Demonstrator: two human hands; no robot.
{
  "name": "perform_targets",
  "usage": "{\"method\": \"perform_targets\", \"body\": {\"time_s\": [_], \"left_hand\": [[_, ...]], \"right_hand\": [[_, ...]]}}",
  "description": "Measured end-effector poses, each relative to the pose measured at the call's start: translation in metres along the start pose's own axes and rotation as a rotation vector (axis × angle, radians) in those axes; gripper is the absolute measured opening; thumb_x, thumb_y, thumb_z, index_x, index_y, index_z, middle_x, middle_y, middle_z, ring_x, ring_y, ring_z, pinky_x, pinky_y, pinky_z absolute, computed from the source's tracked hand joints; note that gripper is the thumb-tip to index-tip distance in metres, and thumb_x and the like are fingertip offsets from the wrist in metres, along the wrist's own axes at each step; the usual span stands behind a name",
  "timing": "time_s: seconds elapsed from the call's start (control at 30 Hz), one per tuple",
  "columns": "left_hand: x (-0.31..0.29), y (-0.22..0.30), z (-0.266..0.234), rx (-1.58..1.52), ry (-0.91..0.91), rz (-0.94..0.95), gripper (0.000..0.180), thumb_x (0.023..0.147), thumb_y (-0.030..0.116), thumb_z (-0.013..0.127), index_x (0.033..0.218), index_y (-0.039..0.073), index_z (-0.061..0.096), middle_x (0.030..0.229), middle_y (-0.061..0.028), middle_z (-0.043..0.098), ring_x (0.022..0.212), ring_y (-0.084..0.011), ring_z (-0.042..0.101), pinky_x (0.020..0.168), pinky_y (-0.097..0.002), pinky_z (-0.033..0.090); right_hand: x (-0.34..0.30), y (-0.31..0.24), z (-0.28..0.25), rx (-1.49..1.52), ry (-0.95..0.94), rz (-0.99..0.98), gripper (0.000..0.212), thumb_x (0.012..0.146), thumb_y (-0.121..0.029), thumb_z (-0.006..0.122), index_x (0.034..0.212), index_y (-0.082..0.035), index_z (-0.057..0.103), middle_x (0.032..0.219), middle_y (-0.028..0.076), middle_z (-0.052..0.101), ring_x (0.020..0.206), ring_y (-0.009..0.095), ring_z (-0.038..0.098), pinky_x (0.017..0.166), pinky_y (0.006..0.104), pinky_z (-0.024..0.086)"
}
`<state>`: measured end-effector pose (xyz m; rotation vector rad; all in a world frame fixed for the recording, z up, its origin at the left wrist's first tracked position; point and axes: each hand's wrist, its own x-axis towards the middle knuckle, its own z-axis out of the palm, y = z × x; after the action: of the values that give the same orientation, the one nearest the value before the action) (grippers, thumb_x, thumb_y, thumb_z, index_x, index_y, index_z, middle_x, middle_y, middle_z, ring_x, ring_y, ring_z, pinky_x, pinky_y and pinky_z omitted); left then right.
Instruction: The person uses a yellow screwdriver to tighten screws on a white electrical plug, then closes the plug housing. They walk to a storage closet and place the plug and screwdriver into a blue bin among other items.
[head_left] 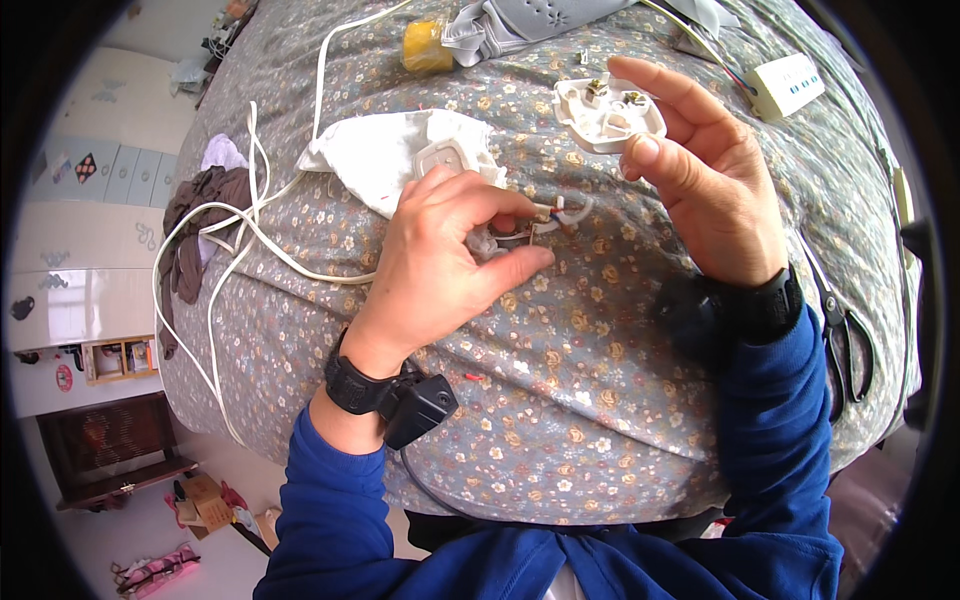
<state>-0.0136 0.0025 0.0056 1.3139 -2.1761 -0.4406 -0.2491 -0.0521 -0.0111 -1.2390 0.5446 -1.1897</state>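
Note:
My right hand (720, 175) is raised at the right, its thumb and fingers pinching the edge of a white plastic housing (606, 126) with brass contacts on its inner side. Lower down and to the left, my left hand (425, 245) is closed around a small part with wires (545, 222). Its fingers partly hide this part, so its exact kind is unclear. A white cable (322, 276) runs in from the left beneath that hand. Just beyond the left hand, a white plastic cover (440, 157) rests on a white cloth (362, 150).
Flowered fabric (560, 400) covers the surface. Black-handled scissors (848, 350) lie at the right, and a white box (785, 86) with wires is at the far right. A yellow roll (427, 46) and a grey shoe-like item (540, 22) lie far back. Bunched brown cloth (205, 215) is left.

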Motion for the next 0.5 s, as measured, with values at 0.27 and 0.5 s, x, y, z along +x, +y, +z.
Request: {"method": "perform_targets", "body": {"time_s": [0.27,0.5], "left_hand": [[-0.001,0.001,0.000,0.070,-0.071,0.012,0.026,0.069,0.006,0.080,0.095,0.005,0.075,0.082,-0.0058,0.067,0.080,-0.0222,0.061,0.075,-0.0338,0.048],[-0.004,0.007,-0.002,-0.270,0.015,-0.144,0.019,0.074,-0.007,0.075,0.091,0.000,0.071,0.087,-0.0071,0.069,0.084,-0.0175,0.065,0.076,-0.0292,0.050]], "right_hand": [[0.001,-0.001,0.002,0.043,-0.104,-0.024,0.061,0.089,-0.014,0.073,0.142,0.003,0.047,0.124,0.011,0.066,0.107,0.013,0.062,0.093,0.0259,0.048],[-0.002,-0.006,0.011,0.114,-0.119,0.035,0.063,0.085,0.001,0.073,0.141,0.002,0.046,0.125,0.014,0.064,0.115,0.019,0.062,0.101,0.0317,0.049]]}}
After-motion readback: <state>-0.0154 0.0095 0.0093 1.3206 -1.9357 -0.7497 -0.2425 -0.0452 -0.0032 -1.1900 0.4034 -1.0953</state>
